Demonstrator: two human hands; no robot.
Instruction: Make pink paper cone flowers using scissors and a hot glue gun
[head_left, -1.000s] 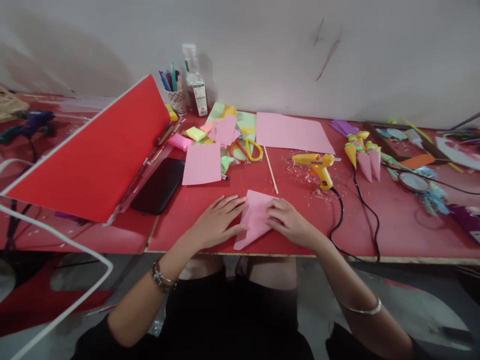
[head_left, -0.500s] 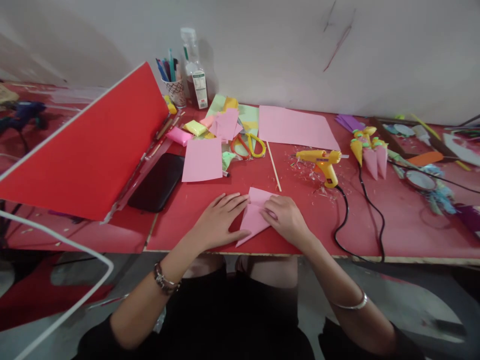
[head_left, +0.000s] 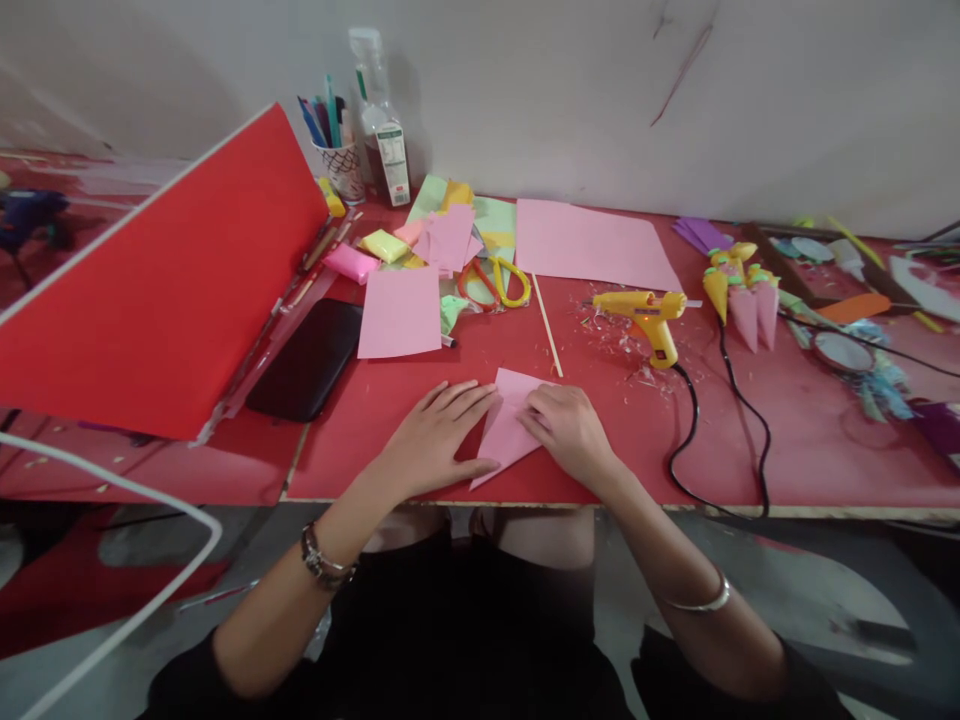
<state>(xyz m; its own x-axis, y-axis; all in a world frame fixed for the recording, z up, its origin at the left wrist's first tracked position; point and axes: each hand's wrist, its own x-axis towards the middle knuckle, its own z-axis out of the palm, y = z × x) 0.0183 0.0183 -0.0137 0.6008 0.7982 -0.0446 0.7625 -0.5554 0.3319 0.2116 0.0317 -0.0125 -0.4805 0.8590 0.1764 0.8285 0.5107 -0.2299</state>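
Observation:
A folded pink paper (head_left: 504,430), shaped like a pointed cone, lies on the red table (head_left: 787,450) near its front edge. My left hand (head_left: 439,435) rests flat on the table with fingers stretched out, its fingertips on the paper's left edge. My right hand (head_left: 568,432) presses down on the paper's right side, fingers curled over it. A thin wooden stick (head_left: 546,326) lies just beyond the paper.
A yellow glue gun (head_left: 643,318) with a black cord (head_left: 701,440) lies to the right. Pink sheets (head_left: 400,312), scissors (head_left: 496,283), a black phone (head_left: 307,358), a red board (head_left: 161,290), a pen cup (head_left: 337,160), a bottle (head_left: 382,130) and finished paper cones (head_left: 742,295) stand farther back.
My right hand has slid a little left over the paper, narrowing the fold. The view has tilted slightly downward. My left hand stays put.

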